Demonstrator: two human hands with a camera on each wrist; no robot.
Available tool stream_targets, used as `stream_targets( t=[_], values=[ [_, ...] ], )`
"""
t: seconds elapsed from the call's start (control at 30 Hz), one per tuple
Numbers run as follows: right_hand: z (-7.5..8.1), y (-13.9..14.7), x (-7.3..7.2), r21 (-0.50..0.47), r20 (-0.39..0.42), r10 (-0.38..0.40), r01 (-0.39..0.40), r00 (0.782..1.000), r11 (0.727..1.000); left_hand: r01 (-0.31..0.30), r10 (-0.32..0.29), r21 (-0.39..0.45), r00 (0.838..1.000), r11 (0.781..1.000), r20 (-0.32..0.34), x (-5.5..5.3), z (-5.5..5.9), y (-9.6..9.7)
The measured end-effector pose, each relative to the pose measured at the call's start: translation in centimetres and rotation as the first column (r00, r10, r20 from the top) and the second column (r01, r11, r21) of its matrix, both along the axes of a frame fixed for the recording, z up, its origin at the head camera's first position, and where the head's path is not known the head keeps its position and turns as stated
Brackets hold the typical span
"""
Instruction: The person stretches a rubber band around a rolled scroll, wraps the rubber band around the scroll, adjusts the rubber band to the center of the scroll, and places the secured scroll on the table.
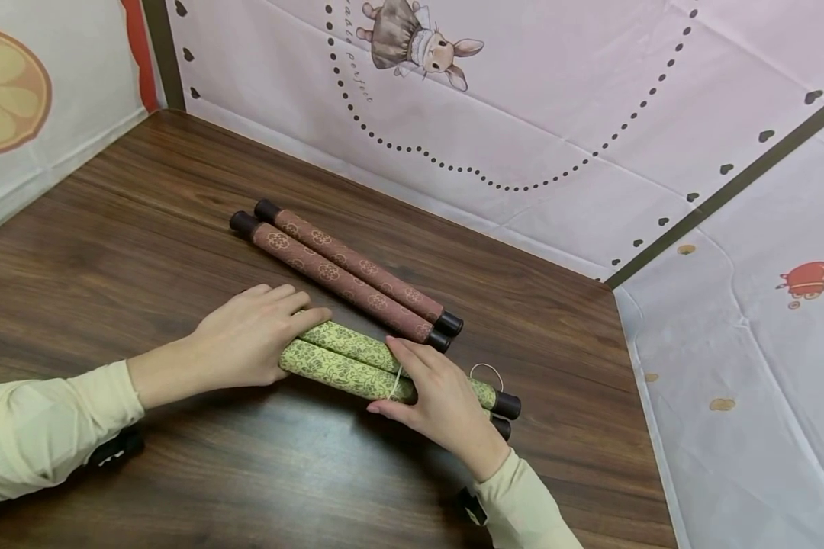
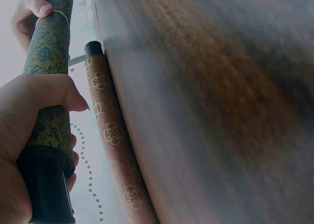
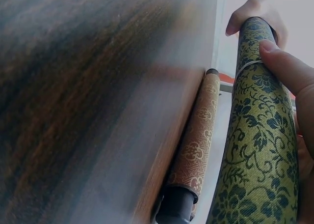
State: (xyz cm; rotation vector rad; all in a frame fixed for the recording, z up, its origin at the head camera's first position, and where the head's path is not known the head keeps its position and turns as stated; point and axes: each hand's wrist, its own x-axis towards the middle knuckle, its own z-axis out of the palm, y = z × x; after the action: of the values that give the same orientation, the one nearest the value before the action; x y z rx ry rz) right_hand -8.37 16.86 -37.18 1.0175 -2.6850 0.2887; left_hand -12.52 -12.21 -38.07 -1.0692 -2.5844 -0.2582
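Both hands hold a yellow-green scroll (image 1: 343, 370) with a dark floral pattern, rolled from both sides into two parallel rolls. My left hand (image 1: 243, 343) grips its left end; in the left wrist view the thumb lies across the cloth above a black end knob (image 2: 46, 184). Further right, my right hand (image 1: 446, 393) holds the scroll between thumb and fingers. Its thumb touches the scroll beside a thin white band (image 3: 249, 64) round the rolls. A thin cord loop (image 1: 486, 365) sticks up near the right end, where black knobs (image 1: 508, 405) show.
Just behind lies a reddish-brown scroll (image 1: 336, 271) with gold flower motifs and black knobs, also two rolls side by side on the wooden table (image 1: 144, 252). Printed cloth walls (image 1: 522, 99) border the table at the back, left and right.
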Motion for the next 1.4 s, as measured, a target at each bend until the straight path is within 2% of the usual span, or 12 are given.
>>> stream_targets(
  t=[0.23, 0.37, 0.53, 0.7, 1.0, 1.2, 1.4],
  values=[
    [0.5, 0.8, 0.1, 0.043, 0.02, -0.039, 0.038, 0.999, 0.998, -0.019, 0.02, -0.015, 0.999, 1.0, 0.038, -0.2, 0.3, -0.5],
    [0.8, 2.5, 0.3, 0.063, 0.037, -0.105, 0.102, 0.994, 0.993, -0.041, 0.042, -0.025, 0.997, 0.999, 0.064, -0.4, 0.5, -1.9],
    [0.4, 4.2, 0.7, 0.037, 0.045, -0.161, 0.16, 0.986, 0.986, -0.04, 0.04, -0.014, 0.998, 0.999, 0.048, -0.7, 0.0, -3.4],
    [-0.6, 4.4, 0.9, 0.027, 0.046, -0.156, 0.155, 0.987, 0.988, -0.022, 0.022, -0.006, 0.998, 1.0, 0.062, -0.7, -0.8, -3.7],
    [-2.2, 4.2, 0.8, 0.041, 0.091, -0.16, 0.157, 0.983, 0.987, 0.002, 0.001, -0.023, 0.987, 1.0, 0.161, -1.0, -2.0, -4.1],
    [-2.4, 4.2, 0.5, 0.081, 0.131, -0.176, 0.166, 0.976, 0.983, 0.053, -0.052, -0.001, 0.98, 0.999, 0.19, -1.1, -2.6, -4.3],
    [-2.3, 4.1, 0.1, 0.104, 0.179, -0.168, 0.151, 0.969, 0.983, 0.079, -0.077, -0.002, 0.97, 0.997, 0.229, -0.9, -2.6, -4.4]
  ],
)
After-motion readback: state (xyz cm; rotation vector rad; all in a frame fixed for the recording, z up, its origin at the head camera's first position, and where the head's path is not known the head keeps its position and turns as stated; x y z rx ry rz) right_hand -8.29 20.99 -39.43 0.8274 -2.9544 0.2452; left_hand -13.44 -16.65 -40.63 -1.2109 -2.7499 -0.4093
